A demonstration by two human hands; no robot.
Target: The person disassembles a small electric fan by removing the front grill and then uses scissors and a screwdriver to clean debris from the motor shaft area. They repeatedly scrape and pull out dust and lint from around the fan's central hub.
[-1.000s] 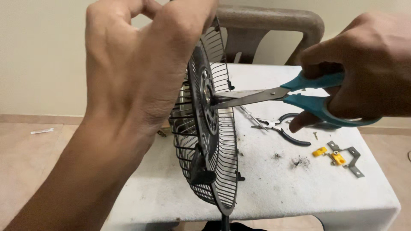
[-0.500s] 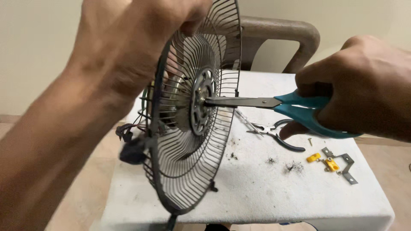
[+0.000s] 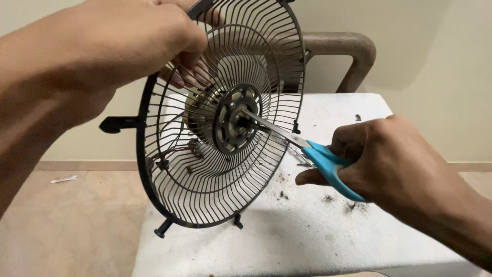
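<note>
Fan guard (image 3: 205,169), a black wire grille gripped at its upper rim by the left hand (image 3: 148,46), is held tilted above the dusty white table (image 3: 307,241), while the right hand (image 3: 389,159) is clamped on teal-handled scissors (image 3: 307,151) whose blade tips touch its hub, a brown chair back (image 3: 338,48) behind.

The left hand (image 3: 138,46) is turning the wire fan guard (image 3: 220,118) round: a second ago it was standing nearly edge-on, and now its open face is tilting toward the camera, with the round hub showing in full. The right hand (image 3: 394,159) is dropping lower over the counter (image 3: 307,241), and the blue-handled scissors (image 3: 307,151) are now angling upward into the hub instead of lying level.
</note>
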